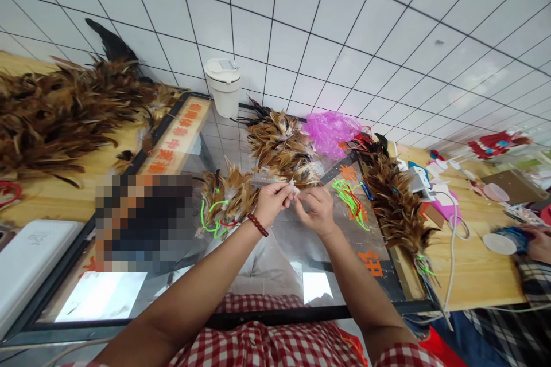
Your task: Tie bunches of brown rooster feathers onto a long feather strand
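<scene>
My left hand (274,202), with a dark red bead bracelet (257,225) on its wrist, is closed in a pinch on a small whitish fluffy tuft (293,187). Close beside it, my right hand (317,210) pinches at the same tuft, its thumb and forefinger nearly meeting the left fingertips. Just beyond the hands lies a heap of brown feathers (279,140). Left of them is a smaller feather bunch (235,192) with bright green cords (206,221). More green and red cords (350,202) lie to the right.
A black-framed glass tabletop (275,252) lies beneath my arms. A lidded white bin (224,89), a purple plastic bag (329,131) and a long feather strip (394,198) surround the work area. Brown feathers (55,120) pile up left. Another person's hand (540,243) shows far right.
</scene>
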A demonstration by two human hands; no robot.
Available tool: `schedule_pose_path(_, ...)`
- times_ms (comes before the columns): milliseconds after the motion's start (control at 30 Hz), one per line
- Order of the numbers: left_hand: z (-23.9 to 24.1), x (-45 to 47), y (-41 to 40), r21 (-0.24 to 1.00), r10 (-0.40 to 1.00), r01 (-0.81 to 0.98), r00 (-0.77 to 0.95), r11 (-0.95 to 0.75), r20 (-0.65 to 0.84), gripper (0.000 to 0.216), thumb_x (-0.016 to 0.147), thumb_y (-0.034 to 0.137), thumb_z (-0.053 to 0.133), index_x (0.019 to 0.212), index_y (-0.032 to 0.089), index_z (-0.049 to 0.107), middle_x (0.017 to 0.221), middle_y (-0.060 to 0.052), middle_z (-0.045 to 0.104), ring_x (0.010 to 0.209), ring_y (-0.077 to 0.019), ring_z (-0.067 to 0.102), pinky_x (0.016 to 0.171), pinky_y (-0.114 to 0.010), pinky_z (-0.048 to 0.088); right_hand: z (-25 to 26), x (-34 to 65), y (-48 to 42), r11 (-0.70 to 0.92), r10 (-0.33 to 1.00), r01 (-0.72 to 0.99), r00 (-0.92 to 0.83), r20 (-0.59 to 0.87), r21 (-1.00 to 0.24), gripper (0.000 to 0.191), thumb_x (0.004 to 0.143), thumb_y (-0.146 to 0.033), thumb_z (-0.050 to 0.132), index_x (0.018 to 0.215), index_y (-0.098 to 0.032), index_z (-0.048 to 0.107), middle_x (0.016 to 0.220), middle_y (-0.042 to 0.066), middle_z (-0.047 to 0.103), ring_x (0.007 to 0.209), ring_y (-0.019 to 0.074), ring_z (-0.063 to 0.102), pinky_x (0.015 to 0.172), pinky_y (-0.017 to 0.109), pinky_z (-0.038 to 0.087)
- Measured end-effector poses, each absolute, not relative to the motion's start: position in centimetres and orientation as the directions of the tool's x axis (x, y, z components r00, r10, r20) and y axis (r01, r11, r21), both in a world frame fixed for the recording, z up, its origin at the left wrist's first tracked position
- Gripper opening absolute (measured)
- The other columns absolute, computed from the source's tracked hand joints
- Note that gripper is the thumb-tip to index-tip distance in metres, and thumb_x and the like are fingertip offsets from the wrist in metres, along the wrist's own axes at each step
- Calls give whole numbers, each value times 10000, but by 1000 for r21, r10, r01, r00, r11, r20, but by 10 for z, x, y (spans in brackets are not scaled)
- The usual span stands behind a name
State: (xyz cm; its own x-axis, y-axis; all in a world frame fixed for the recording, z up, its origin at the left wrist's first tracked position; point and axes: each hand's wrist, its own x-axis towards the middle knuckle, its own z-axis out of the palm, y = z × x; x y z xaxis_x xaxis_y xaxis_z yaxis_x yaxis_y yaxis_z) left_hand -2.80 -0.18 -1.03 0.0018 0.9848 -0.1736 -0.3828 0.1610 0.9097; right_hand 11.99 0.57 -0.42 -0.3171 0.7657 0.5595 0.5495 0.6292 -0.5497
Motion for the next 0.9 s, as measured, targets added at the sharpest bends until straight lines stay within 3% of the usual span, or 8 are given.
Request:
schedule_pose_path(167,-14,-29,-1,905,987,-397,8,153,-163,330,725,444,671,623,139,596,471,28,497,400,-40,389,395,-182,247,-2,116,8,479,862,412,-53,504,-775,164,855,-324,591,759,-213,664,696,17,617,644,143,530,655,313,430)
schedule_pose_path(300,-14,-29,-2,905,988,-398,10,146,-155,340,735,447,661,614,136,593,457,28,490,397,-40,387,398,-180,245,-8,112,11,389,917,242,-12,399,-889,157,844,-358,618,865,-221,692,812,23,654,782,155,580,757,321,464)
schedule_pose_path(633,-7,-27,-4,930,985,-324,38,174,-171,307,699,432,682,659,132,628,573,6,577,416,-43,445,383,-174,281,-15,103,11,255,967,42,-10,255,-966,149,771,-360,695,781,-212,698,793,21,664,787,157,593,787,331,482)
schedule_pose_path(800,-8,-26,-3,931,984,-321,32,176,-175,314,691,441,688,646,137,625,543,14,562,405,-43,440,383,-179,274,-14,102,11,144,989,-50,-8,145,-988,252,793,-417,650,925,-207,693,684,-7,594,613,115,509,610,269,447)
schedule_pose_path(900,-10,-26,-3,938,985,-302,46,170,-164,319,705,442,678,623,138,622,515,17,546,400,-42,431,386,-181,272,-12,101,12,155,988,-49,7,155,-987,244,827,-415,608,917,-209,703,627,-22,542,566,106,456,572,262,415)
